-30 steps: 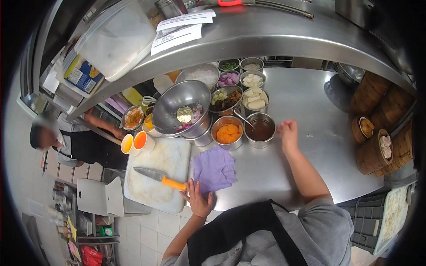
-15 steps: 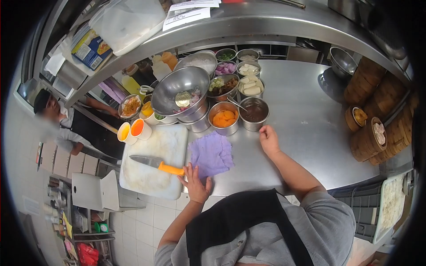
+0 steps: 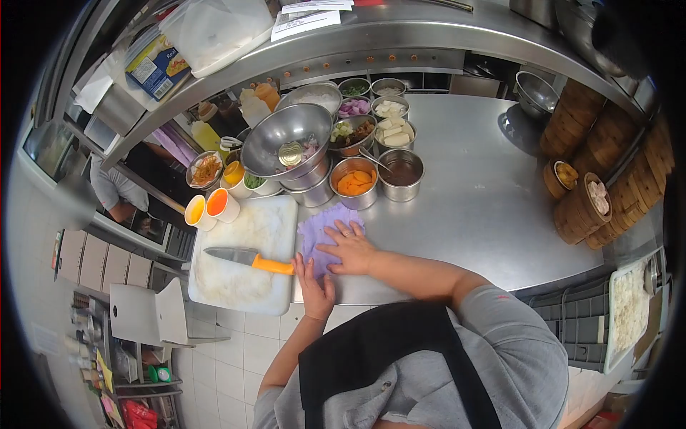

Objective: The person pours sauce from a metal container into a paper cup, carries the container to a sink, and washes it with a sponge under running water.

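Note:
My right hand [image 3: 351, 250] lies flat on a purple cloth [image 3: 330, 222], fingers spread, on the steel counter. Beside it, my left hand [image 3: 314, 292] rests at the cloth's lower left edge with its fingers stretched out. Those fingertips are close to the end of the orange handle of a knife [image 3: 271, 265]; I cannot tell whether they touch it. The knife lies on a white cutting board [image 3: 243, 293], blade pointing left. Just beyond the cloth stand a steel pot of orange slices [image 3: 355, 182] and a pot of dark sauce [image 3: 404, 171] with a spoon in it.
A large steel bowl [image 3: 275, 143] holding a can sits behind the board. Two white cups [image 3: 223, 206] of yellow and orange contents stand at the board's far edge. Bamboo steamers [image 3: 579, 214] are stacked at right. At left, a co-worker [image 3: 118, 186] stands behind the counter.
My right hand has moved left from the bare counter onto the purple cloth, its fingers now spread. My left hand stays by the knife handle. The co-worker has shifted, and the view has turned slightly.

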A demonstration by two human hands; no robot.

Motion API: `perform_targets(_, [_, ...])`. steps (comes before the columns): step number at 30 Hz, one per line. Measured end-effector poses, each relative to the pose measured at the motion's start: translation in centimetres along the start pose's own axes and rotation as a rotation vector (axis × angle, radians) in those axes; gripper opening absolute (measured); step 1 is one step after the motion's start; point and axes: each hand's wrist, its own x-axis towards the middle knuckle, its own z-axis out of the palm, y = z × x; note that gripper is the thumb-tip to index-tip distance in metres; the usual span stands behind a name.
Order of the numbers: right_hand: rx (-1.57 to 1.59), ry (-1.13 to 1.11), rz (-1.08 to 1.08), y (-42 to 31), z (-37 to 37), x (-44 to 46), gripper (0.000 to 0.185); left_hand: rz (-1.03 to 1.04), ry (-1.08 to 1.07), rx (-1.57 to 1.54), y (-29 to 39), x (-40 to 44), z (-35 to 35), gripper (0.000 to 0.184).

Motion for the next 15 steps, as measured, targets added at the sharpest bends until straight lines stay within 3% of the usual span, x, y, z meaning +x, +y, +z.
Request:
perform_targets(4, [0.099,-0.275,0.028,-1.3,1.0,-0.2,0.046,-0.074,0.018,-0.373,2.0,2.7,0.3,0.06])
perform_targets(5, [0.139,-0.356,-0.007,-1.7,1.2,-0.8,0.044,-0.07,0.011,-0.384,2.4,3.2,0.3,0.06])
perform_targets(7, [0.159,-0.42,-0.011,-2.1,1.2,-2.6,0.042,-0.265,-0.074,-0.319,3.1,4.7,0.9,0.058])
perform_targets(8, [0.17,-0.317,-0.093,-2.2,1.0,-4.5,0.041,-0.226,-0.121,-0.243,1.4,4.2,2.3,0.056])
perform_targets(9, [0.169,-0.21,-0.162,-1.6,0.3,-6.3,0.039,-0.367,-0.246,-0.422,-0.5,3.2,3.7,0.055])
perform_targets(10, [0.137,-0.187,-0.097,-0.3,-0.8,-7.8,0.039,-0.503,-0.392,-0.593,-1.5,2.4,5.0,0.054])
perform_targets(12, [0.123,0.016,0.028,2.1,-2.7,-11.7,0.039,-0.461,-0.397,-0.855,2.3,2.7,3.2,0.046])
perform_targets(15, [-0.036,0.288,0.409,7.3,-6.7,-20.0,0.038,-0.334,-0.618,-0.797,3.6,2.3,0.9,0.045])
